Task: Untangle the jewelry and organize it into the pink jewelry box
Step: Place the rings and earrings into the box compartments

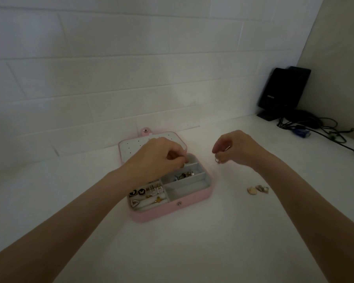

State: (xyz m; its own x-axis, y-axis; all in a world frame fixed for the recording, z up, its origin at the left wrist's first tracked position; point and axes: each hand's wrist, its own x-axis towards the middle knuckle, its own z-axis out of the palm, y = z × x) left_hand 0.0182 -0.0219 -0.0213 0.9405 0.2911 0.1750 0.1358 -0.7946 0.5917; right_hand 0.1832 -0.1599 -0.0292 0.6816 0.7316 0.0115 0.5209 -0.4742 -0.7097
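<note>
The open pink rectangular jewelry box point(173, 209) sits at centre frame on the white countertop point(213, 242), its long axis running from lower left to upper right. The left hand point(159, 158) hovers over the box's far compartments, fingers curled; whether it pinches anything I cannot tell. The right hand point(235, 149), right of the box and apart from it, pinches a small silver ring-like piece point(217, 160) that dangles below its fingertips. The empty grey compartments point(189, 187) lie down and left of that piece, so the right hand is likely the one to deliver it. A few loose gold-toned pieces point(258, 189) wait lower right.
</note>
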